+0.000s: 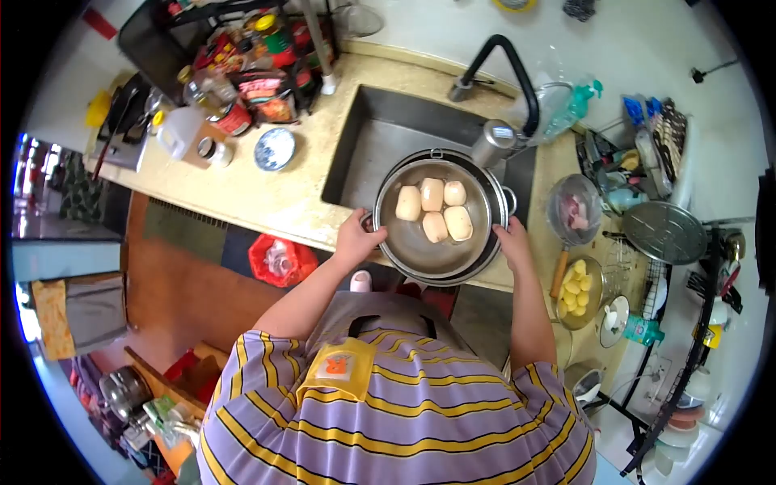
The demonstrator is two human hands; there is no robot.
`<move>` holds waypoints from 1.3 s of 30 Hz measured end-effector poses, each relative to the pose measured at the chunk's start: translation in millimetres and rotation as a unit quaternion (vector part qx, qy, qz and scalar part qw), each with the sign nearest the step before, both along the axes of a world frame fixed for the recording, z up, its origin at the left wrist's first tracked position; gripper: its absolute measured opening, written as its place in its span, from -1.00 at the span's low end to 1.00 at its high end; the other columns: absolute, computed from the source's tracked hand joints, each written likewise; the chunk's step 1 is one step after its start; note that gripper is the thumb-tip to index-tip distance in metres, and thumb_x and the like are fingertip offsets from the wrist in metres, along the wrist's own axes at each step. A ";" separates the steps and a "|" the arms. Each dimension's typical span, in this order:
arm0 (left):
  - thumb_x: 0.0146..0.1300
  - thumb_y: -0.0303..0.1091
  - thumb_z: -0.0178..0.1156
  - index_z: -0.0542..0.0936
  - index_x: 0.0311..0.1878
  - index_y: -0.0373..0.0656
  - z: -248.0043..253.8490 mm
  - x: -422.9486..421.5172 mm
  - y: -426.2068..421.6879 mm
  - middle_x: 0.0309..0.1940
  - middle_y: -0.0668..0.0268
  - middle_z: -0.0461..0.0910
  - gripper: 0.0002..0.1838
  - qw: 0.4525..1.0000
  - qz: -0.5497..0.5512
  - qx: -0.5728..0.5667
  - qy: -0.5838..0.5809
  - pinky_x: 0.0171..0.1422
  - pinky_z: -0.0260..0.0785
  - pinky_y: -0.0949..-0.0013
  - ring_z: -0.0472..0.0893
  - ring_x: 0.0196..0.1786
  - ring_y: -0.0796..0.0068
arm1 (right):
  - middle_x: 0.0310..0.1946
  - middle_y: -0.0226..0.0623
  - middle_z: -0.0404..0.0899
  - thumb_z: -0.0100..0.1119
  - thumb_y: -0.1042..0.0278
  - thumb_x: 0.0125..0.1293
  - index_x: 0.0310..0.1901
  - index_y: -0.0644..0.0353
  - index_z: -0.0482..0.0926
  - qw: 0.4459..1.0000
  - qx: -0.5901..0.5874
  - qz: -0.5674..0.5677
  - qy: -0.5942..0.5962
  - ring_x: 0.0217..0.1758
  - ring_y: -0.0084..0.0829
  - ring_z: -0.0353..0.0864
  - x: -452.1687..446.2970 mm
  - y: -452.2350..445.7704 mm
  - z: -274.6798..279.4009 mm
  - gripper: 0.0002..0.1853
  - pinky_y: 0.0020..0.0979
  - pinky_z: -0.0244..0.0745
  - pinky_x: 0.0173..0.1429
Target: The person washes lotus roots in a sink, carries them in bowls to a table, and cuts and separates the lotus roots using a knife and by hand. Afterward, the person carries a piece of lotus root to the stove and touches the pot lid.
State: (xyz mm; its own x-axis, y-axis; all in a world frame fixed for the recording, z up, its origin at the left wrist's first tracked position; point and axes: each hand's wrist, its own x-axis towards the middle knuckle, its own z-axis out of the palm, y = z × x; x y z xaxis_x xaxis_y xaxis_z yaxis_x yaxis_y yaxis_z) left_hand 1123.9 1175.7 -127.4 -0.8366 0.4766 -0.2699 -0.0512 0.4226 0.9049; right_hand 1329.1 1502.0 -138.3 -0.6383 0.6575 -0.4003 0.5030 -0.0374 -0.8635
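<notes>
My left hand (358, 238) is closed at the left side of a large steel pot (490, 260), by its loop handle. On the opposite side, my right hand (513, 242) grips the pot's edge below another handle. A shiny steel basin (436, 257) sits in the pot's mouth. Several pale, peeled chunks (434, 228) lie together in it; their exact kind is unclear. The pot is held over the front edge of the grey sink (388, 133), partly covering it. What lies under the basin is hidden.
A black faucet (525, 85) with a grey cylindrical head (491, 144) overhangs the sink. To the left stand a patterned bowl (275, 149) and several bottles. On the right are a strainer with meat (574, 212) and a bowl of yellow chunks (579, 291). A red-lined bin (281, 260) is on the floor.
</notes>
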 end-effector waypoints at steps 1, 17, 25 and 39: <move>0.00 -0.24 0.43 0.54 -0.23 -0.29 -9.0 -2.8 -13.6 -0.47 0.28 0.59 -0.62 1.000 0.006 0.013 0.008 -0.21 0.46 0.34 0.57 -0.41 0.47 | -0.08 -0.21 0.67 0.17 0.48 0.35 0.10 0.32 0.49 1.000 -0.023 -0.008 0.020 -0.06 -0.42 0.63 -1.0 -12.5 -3.2 -0.69 -0.38 0.49 0.05; 0.00 -0.22 0.40 0.54 -0.26 -0.31 33.3 -94.4 -221.2 -0.46 0.24 0.60 -0.63 0.994 0.077 -0.073 0.030 -0.22 0.48 0.34 0.59 -0.38 0.46 | -0.15 -0.29 0.68 0.20 0.49 0.37 0.02 0.27 0.49 0.987 -0.121 0.064 0.082 -0.13 -0.51 0.65 -128.0 -203.2 -9.4 -0.77 -0.45 0.55 -0.06; 0.03 -0.02 0.47 0.60 -0.12 -0.22 23.7 -137.7 -258.0 -0.34 0.09 0.68 -0.50 0.985 0.104 -0.122 0.066 -0.13 0.51 0.26 0.69 -0.27 0.24 | -0.31 -0.27 0.68 0.18 0.14 0.45 -0.09 0.39 0.53 0.956 -0.009 0.271 -0.109 -0.24 -0.47 0.65 -166.0 -199.7 25.8 -0.63 -0.44 0.51 -0.10; 0.02 -0.25 0.44 0.35 0.39 -0.09 40.0 -13.5 -205.6 0.20 -0.15 0.33 -0.19 0.902 0.326 -0.195 0.206 0.38 0.30 0.01 0.37 0.27 -0.17 | -0.14 0.24 0.65 0.27 0.17 0.28 0.13 0.31 0.38 0.780 0.377 0.481 -0.133 -0.07 0.12 0.68 -273.5 -243.9 67.4 -0.49 -0.04 0.59 0.03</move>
